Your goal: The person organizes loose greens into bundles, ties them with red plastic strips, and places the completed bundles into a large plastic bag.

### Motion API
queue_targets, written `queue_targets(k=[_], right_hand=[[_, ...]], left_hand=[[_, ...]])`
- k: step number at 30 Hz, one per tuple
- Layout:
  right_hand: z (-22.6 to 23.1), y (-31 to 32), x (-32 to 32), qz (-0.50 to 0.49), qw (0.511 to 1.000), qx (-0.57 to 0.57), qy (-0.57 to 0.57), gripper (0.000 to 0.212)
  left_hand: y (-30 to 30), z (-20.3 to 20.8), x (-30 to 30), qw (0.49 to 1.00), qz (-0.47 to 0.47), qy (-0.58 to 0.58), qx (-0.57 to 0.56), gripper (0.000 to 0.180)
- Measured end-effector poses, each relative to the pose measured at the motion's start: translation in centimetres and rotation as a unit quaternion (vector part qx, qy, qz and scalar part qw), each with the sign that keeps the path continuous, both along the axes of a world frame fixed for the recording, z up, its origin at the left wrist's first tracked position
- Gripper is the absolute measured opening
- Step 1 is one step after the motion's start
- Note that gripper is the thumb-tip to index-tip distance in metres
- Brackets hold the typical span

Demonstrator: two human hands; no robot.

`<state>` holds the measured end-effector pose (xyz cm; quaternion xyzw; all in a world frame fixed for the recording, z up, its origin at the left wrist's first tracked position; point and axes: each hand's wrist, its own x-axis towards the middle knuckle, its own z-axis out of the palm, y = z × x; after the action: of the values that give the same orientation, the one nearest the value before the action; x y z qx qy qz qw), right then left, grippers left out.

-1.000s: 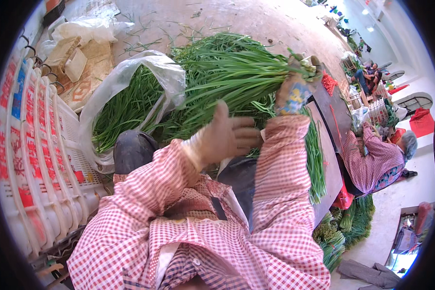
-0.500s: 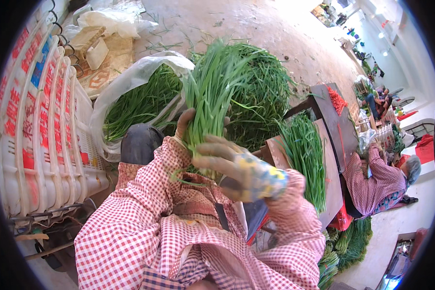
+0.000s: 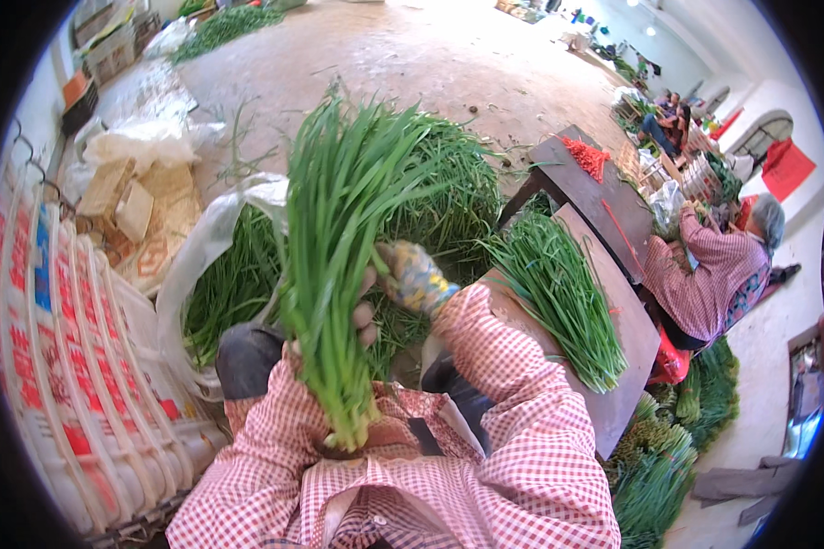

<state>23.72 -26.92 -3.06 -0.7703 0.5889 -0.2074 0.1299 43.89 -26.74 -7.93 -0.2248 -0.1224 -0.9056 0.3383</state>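
Fingers of the left hand (image 3: 364, 320) curl tight around a bundle of garlic chives (image 3: 339, 265), only the fingertips (image 3: 366, 316) showing past the stalks. The right hand (image 3: 414, 274), in a patterned glove, is closed against the far side of the same bundle, a little higher; how much it grips is hidden by the leaves. The bundle stands nearly upright in front of the chest, pale cut ends down near the lap, long flat green leaves fanning out at the top.

Just behind it lies a large loose heap of chives (image 3: 449, 192), and to the left an open white plastic bag (image 3: 201, 265) holds more. To the right, a dark wooden board (image 3: 632, 348) carries a laid-out sheaf of chives (image 3: 558, 293), its near edge close to the right sleeve. A wall of white printed sacks (image 3: 73, 339) closes off the left side.

The floor (image 3: 412, 64) is bare concrete, open ahead. Another person in a checked shirt (image 3: 705, 274) sits well apart on the right, with tied green bundles (image 3: 668, 457) on the floor below the board.
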Motion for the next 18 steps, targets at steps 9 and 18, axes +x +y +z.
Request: queue_targets(k=[9,18], right_hand=[[-19.3,4.6,-6.6,-0.147,0.917,0.149,0.34,0.024],[3.2,0.9,-1.1,0.135,0.777,0.203,-0.581,0.1]], left_hand=[[-2.3,2.1,8.8,0.99,0.073,-0.053,-0.107,0.075],[-5.8,4.2,1.2,0.847,0.071,-0.43,-0.306,0.082]])
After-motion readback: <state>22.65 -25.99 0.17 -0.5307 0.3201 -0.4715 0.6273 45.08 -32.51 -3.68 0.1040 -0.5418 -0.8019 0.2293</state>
